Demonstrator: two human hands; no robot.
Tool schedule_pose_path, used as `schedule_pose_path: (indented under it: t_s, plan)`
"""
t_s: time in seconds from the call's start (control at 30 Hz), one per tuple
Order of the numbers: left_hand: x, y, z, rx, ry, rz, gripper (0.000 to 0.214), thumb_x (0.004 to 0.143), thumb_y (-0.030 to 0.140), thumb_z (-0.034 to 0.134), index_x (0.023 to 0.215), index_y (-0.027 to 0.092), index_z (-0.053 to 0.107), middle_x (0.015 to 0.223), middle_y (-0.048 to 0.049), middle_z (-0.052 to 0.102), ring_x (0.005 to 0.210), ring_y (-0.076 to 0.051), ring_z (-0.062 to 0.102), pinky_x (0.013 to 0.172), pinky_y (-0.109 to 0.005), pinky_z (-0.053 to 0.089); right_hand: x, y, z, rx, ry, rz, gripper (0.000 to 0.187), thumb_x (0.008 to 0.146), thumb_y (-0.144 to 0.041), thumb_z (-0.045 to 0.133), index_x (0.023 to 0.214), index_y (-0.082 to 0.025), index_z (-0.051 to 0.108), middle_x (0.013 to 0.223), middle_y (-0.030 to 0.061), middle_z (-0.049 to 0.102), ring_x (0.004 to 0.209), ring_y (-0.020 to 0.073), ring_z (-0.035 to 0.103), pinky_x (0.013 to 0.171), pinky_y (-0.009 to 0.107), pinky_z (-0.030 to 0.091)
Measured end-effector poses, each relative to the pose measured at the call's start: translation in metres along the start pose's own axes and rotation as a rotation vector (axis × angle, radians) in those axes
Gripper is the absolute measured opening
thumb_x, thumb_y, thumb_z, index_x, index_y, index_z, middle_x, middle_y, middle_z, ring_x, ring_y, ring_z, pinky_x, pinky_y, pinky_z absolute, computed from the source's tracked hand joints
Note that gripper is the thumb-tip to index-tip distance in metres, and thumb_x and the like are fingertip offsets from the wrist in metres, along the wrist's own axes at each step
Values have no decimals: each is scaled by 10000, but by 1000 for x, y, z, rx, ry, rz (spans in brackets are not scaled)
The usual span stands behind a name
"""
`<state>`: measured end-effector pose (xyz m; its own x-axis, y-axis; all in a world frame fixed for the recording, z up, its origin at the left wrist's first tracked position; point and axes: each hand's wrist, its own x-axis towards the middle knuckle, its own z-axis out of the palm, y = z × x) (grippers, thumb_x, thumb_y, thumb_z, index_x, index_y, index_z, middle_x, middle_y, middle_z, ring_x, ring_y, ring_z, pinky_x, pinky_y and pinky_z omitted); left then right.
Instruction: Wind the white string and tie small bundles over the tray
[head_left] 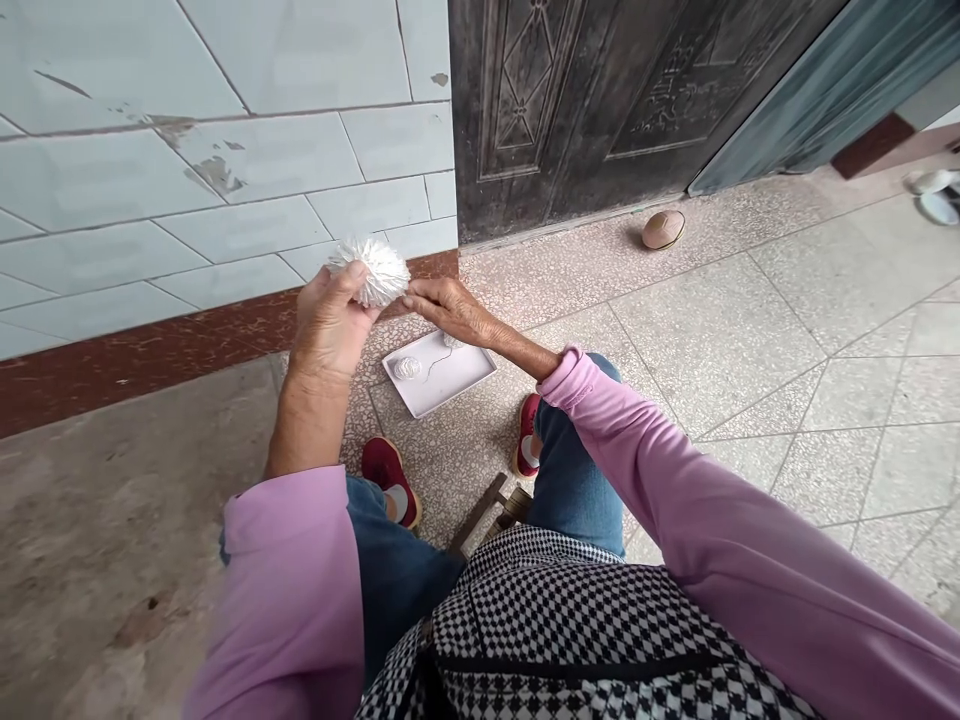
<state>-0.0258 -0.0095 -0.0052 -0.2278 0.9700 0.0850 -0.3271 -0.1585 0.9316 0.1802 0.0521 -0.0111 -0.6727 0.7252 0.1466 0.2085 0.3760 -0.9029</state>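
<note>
You are at the doorstep of a house, on the ground by its entrance. A dark metal door (585, 100) with embossed panels stands shut ahead of you. Beside it runs a wall of pale glazed tiles (225, 180), chipped in places, over a red-brown skirting band (150, 350). The floor (750, 320) is speckled terrazzo tile, giving way to bare concrete (112, 520) at its left edge. You sit low on a small wooden stool (487, 505), and a white tray (480, 375) lies straight on the floor.
</note>
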Motion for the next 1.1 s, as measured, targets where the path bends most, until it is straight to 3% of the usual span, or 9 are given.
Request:
schedule_pose_path:
  t_s: [0.13, 0.27, 0.37, 0.57, 0.7, 0.87, 0.97, 1.1]
  plan:
    - [2, -3, -5, 65, 137, 5, 816, 632, 608, 1257, 1155, 269, 730, 1307, -92, 836, 1370, -349, 737, 1121, -540, 693, -5, -1, 9, 8, -102, -58, 445, 1333, -393, 734, 920, -236, 676, 856, -11, 639, 857, 197, 589, 891, 370, 484]
    - [0, -4, -4, 154, 203, -37, 1012, 491, 685, 1299, 1225, 272, 738, 1277, -76, 850, 1269, -333, 746, 1013, -490, 690, -8, -8, 8, 46, -119, -50, 425, 1324, -494, 783, 989, -232, 777, 858, 0, 646, 843, 221, 567, 858, 370, 481]
    - [-3, -4, -4, 231, 153, -87, 1025, 505, 736, 1279, 1254, 233, 794, 1233, -75, 859, 1176, -310, 753, 999, -482, 684, -8, -14, 3, 70, -102, -19, 466, 1313, -510, 818, 941, -236, 761, 798, -16, 567, 808, 209, 499, 799, 355, 452]
    - [-14, 2, 0, 466, -30, -91, 737, 729, 733, 1149, 1200, 226, 897, 1140, -101, 863, 1115, -348, 789, 1006, -483, 669, 6, -6, -12, 247, 37, -47, 760, 1206, -704, 972, 802, -259, 507, 713, -63, 421, 716, 143, 372, 658, 297, 344]
    - [-23, 7, 7, 354, -179, -233, 814, 768, 796, 1136, 1274, 203, 903, 1220, -154, 883, 1151, -369, 784, 974, -482, 662, 12, 1, -22, 350, 127, -38, 811, 1188, -784, 968, 856, -275, 431, 739, -72, 425, 705, 118, 378, 620, 253, 310]
    - [-24, 4, 4, 298, -302, -362, 911, 710, 937, 1132, 1159, 181, 896, 1124, -198, 881, 1145, -414, 817, 909, -493, 672, 12, 4, -16, 352, 120, -14, 836, 1159, -775, 1009, 849, -280, 411, 731, -79, 366, 720, 130, 352, 626, 261, 311]
    - [-22, 2, -1, 245, -312, -322, 851, 734, 883, 1136, 1144, 179, 888, 1113, -207, 875, 1142, -421, 838, 946, -526, 707, 14, 9, -10, 352, 134, 11, 839, 1135, -806, 1021, 839, -300, 421, 728, -76, 360, 753, 162, 347, 624, 279, 317]
    - [-16, 3, 0, 41, -179, -154, 738, 731, 720, 1141, 1148, 200, 825, 1170, -195, 854, 1311, -453, 816, 1054, -557, 733, 19, 20, -4, 340, 147, 31, 774, 1258, -783, 880, 828, -270, 490, 752, -63, 453, 781, 153, 386, 676, 274, 344]
